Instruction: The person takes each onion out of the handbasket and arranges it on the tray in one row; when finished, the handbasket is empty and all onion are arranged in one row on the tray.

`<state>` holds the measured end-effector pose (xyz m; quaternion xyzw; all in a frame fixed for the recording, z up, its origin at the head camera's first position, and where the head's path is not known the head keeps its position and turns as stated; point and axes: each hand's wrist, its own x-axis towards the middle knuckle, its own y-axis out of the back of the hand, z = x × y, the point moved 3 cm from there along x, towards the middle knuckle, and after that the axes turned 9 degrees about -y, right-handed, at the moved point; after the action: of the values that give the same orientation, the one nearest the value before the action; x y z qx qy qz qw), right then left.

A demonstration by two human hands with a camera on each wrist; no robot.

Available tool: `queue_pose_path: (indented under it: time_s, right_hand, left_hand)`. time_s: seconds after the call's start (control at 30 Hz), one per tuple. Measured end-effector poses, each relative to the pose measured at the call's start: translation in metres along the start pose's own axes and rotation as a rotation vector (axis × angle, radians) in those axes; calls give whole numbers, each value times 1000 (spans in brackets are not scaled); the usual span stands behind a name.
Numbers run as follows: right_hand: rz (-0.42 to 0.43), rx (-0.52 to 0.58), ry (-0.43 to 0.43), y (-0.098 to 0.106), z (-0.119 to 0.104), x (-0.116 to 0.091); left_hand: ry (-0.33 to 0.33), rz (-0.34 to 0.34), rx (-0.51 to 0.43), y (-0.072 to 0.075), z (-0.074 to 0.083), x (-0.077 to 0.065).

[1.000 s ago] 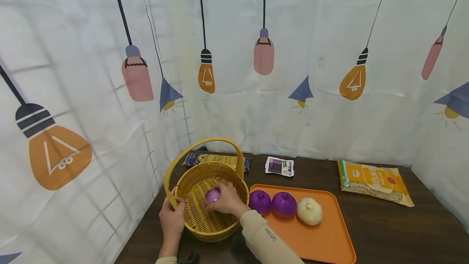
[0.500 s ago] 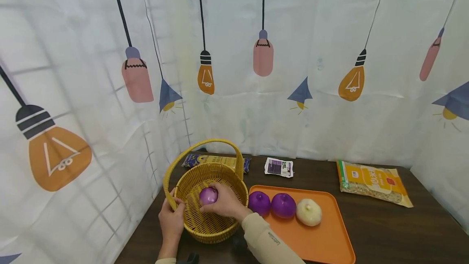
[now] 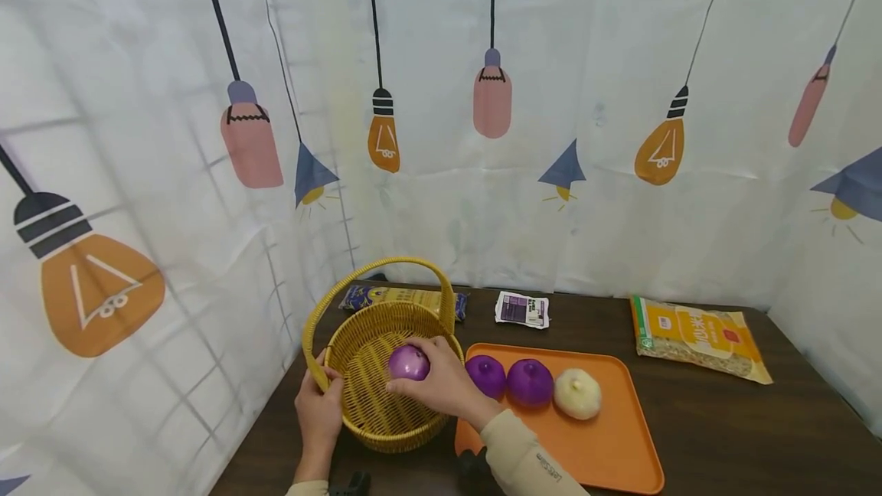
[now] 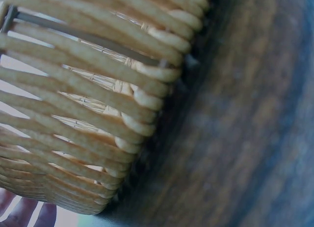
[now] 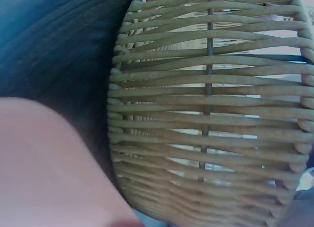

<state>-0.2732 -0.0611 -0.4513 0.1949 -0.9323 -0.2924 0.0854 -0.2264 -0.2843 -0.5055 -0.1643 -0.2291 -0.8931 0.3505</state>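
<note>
In the head view my right hand (image 3: 444, 383) grips a shiny purple onion (image 3: 408, 363) between thumb and fingers. It holds the onion over the inside of a round yellow wicker basket (image 3: 393, 441), whose tall arched handle stands up. My left hand (image 3: 320, 409) grips the left foot of that handle at the rim. On the orange tray (image 3: 579, 459) to the right sit two purple onions (image 3: 529, 383) and a white bulb (image 3: 577, 393). Both wrist views are mostly filled by the basket's woven wall (image 4: 88, 104), with a few fingertips (image 4: 29, 212) at the left wrist view's lower left.
Behind the basket lies a blue and yellow packet (image 3: 393, 298). A small white and purple packet (image 3: 521, 310) is further right. A yellow bag of grain (image 3: 699, 339) lies at the right of the dark table (image 3: 730, 435). A lamp-patterned curtain (image 3: 441, 228) hangs behind.
My right hand, still gripping the purple onion, first shifted left inside the basket, then came back right and nearer its right rim. My left hand keeps its grip on the handle.
</note>
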Motion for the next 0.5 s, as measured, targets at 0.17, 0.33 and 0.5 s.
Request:
queue_pose_path:
  time_s: [0.17,0.33,0.5]
  right_hand:
    - [17,24,7,6,0,-7]
    - [44,43,51,13,0,-16]
    - [58,77,58,21,3,-26]
  left_hand:
    - [13,-16,-21,1,0,2]
    - [15,-31,-43,2,0,2]
    - [5,-24,-36,1,-1,0]
